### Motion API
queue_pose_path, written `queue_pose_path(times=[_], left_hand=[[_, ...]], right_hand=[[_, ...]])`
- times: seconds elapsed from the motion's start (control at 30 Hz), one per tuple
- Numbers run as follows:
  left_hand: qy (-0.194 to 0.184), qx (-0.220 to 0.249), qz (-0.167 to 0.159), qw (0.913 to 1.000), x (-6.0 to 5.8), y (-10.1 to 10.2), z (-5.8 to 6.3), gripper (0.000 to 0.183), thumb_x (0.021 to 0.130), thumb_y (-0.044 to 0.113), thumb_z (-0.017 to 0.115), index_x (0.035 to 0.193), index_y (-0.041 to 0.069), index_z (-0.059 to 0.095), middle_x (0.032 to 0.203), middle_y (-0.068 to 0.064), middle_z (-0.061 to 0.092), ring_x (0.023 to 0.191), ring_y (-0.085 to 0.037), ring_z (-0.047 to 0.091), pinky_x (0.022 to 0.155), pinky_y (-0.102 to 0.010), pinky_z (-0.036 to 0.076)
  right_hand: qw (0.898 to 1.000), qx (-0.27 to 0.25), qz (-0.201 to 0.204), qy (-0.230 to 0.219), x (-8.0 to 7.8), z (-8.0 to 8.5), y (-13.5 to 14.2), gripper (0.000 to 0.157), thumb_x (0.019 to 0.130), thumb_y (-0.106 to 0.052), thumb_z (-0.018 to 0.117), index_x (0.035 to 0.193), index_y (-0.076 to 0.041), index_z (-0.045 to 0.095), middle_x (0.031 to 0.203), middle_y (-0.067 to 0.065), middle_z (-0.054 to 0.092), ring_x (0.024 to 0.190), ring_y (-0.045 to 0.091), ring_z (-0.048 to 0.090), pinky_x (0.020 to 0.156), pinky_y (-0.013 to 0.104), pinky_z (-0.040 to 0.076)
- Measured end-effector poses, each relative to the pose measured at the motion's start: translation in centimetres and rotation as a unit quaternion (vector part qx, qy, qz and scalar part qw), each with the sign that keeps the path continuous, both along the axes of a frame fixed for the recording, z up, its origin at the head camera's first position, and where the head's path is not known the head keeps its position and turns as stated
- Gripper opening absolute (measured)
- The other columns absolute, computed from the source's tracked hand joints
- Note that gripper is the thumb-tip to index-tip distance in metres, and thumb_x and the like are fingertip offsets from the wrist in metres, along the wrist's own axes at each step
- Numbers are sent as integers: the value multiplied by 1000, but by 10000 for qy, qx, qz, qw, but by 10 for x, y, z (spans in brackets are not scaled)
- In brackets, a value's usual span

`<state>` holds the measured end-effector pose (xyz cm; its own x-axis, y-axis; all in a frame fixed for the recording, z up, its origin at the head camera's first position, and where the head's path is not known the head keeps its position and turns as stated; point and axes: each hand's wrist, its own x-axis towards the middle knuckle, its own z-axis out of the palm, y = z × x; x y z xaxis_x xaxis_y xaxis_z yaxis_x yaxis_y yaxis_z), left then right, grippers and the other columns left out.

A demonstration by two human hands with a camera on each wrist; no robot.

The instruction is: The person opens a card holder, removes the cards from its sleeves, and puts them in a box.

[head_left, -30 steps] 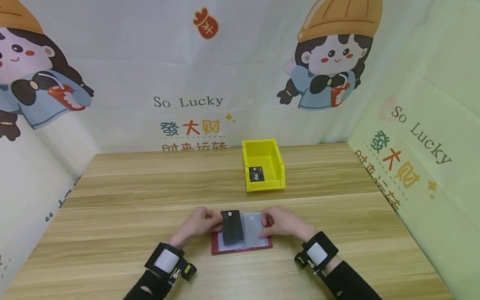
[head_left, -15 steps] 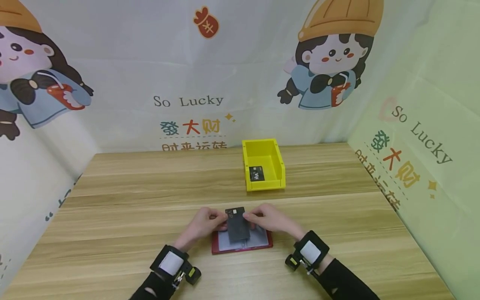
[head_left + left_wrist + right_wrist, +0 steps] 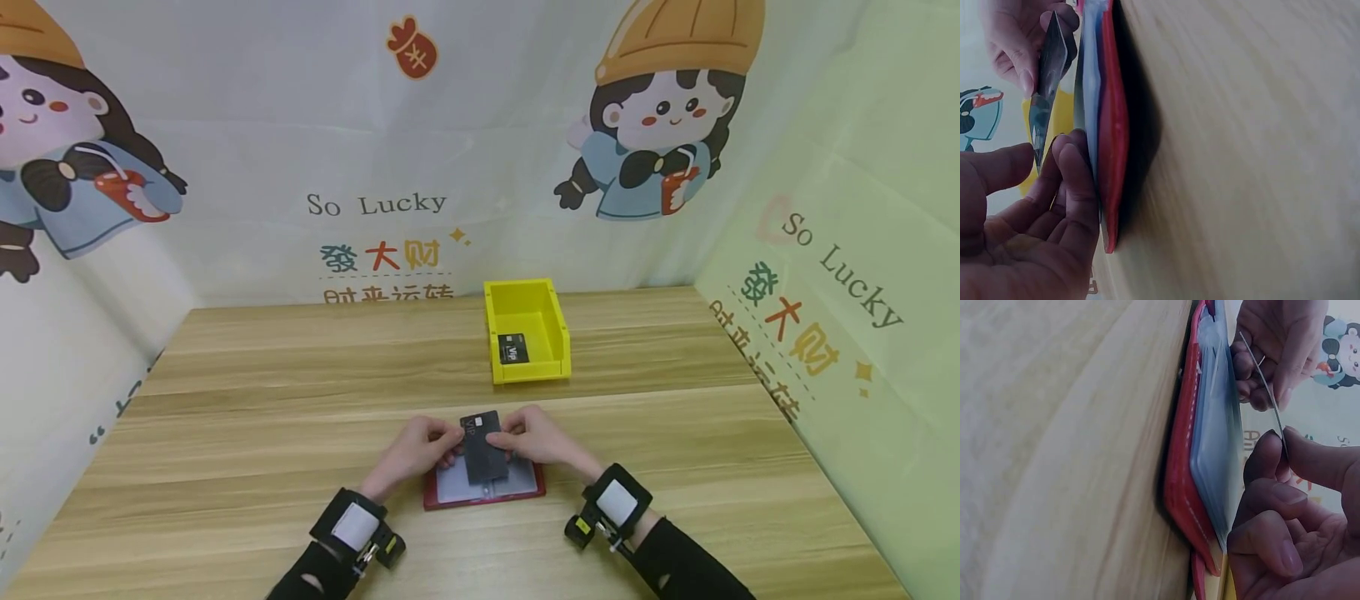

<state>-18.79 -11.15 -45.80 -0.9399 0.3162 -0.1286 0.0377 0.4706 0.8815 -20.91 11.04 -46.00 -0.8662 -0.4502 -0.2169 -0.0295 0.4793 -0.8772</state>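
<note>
A black card (image 3: 486, 450) with "VIP" lettering is raised above an open red card holder (image 3: 483, 502) with clear plastic sleeves. My right hand (image 3: 536, 435) pinches the card's right edge between thumb and index finger. At the opposite edge, my left hand (image 3: 423, 446) has its thumb and fingertips on either side of the card. The left wrist view shows the card (image 3: 1047, 87) tilted, apart from the holder (image 3: 1115, 125). Left-hand fingers lie right beside the sleeves there. From the right wrist, the card (image 3: 1263, 381) appears edge-on between both hands.
Behind the holder stands a yellow bin (image 3: 531, 371), with another black card (image 3: 513, 348) lying inside it. Everything is on a wood-grain table (image 3: 300, 367). Printed cloth (image 3: 487, 150) hangs at the back and along both sides.
The black card has moved from the holder's left side rightward and up. My right hand has come left from the right sleeve to grip it, and my left hand has followed rightward.
</note>
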Motion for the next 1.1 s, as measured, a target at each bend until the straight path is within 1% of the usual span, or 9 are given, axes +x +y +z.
queue_pose_path(times=[0.1, 0.2, 0.3, 0.43, 0.63, 0.8, 0.9, 1.0, 1.1], left_hand=[[55, -224, -15, 9997, -1, 2, -1, 22, 100, 12, 59, 99, -5, 72, 82, -10, 70, 67, -9, 56, 61, -23, 47], [96, -408, -20, 9991, -1, 4, -1, 18, 98, 11, 62, 101, -3, 72, 81, -8, 69, 67, -10, 56, 59, -24, 45], [94, -459, 4, 9989, 1, 5, -1, 16, 96, 9, 63, 103, -2, 72, 82, -8, 69, 66, -10, 56, 59, -24, 45], [9, -478, 45, 9988, 2, 6, 0, 15, 96, 8, 64, 103, -1, 72, 82, -8, 68, 66, -11, 55, 58, -24, 44], [-71, -534, 147, 9984, 3, 10, 0, 13, 95, 7, 63, 102, 0, 71, 81, -7, 66, 66, -11, 54, 58, -24, 43], [53, -608, 179, 9980, 4, 12, -1, 10, 94, 5, 63, 99, 0, 71, 78, -6, 64, 64, -10, 53, 56, -23, 42], [119, -630, 185, 9978, 4, 13, -1, 10, 93, 4, 64, 98, -1, 70, 77, -5, 63, 64, -11, 52, 56, -22, 41], [111, -663, 189, 9976, 4, 13, -1, 9, 93, 4, 64, 98, 0, 70, 78, -4, 62, 65, -11, 51, 56, -22, 41], [97, -676, 169, 9975, 4, 13, 0, 9, 94, 4, 63, 99, 0, 70, 78, -5, 61, 66, -11, 51, 57, -22, 41]], right_hand=[[9998, -47, -131, -105, -1, 1, 2, 27, 97, -20, 67, 77, -2, 66, 62, -6, 58, 53, 6, 40, 51, 21, 29], [9996, 46, -279, -65, -4, 2, 6, 26, 96, -22, 68, 78, -3, 65, 62, -6, 55, 56, 7, 42, 52, 22, 31], [9990, 187, -398, 40, -10, 4, 11, 27, 96, -24, 68, 76, -6, 64, 61, -7, 50, 58, 8, 41, 54, 22, 30], [9986, 214, -447, 188, -17, 9, 17, 29, 96, -23, 69, 73, -6, 63, 58, -8, 44, 54, 8, 37, 52, 22, 26], [9974, 341, -508, 371, -26, 18, 25, 30, 97, -24, 67, 74, -6, 62, 56, -7, 40, 51, 9, 34, 50, 23, 25], [9965, 333, -645, 418, -37, 26, 30, 29, 98, -22, 66, 75, -4, 64, 56, -6, 44, 51, 9, 33, 50, 22, 25], [9953, 355, -772, 470, -45, 31, 33, 28, 98, -22, 66, 78, -3, 65, 61, -5, 52, 55, 9, 38, 52, 22, 28], [9929, 505, -897, 598, -52, 37, 35, 28, 98, -24, 65, 80, -2, 66, 64, -4, 54, 58, 10, 40, 54, 23, 29], [9909, 668, -966, 663, -59, 43, 36, 30, 99, -25, 65, 78, -3, 65, 62, -4, 50, 57, 11, 38, 54, 24, 27]])
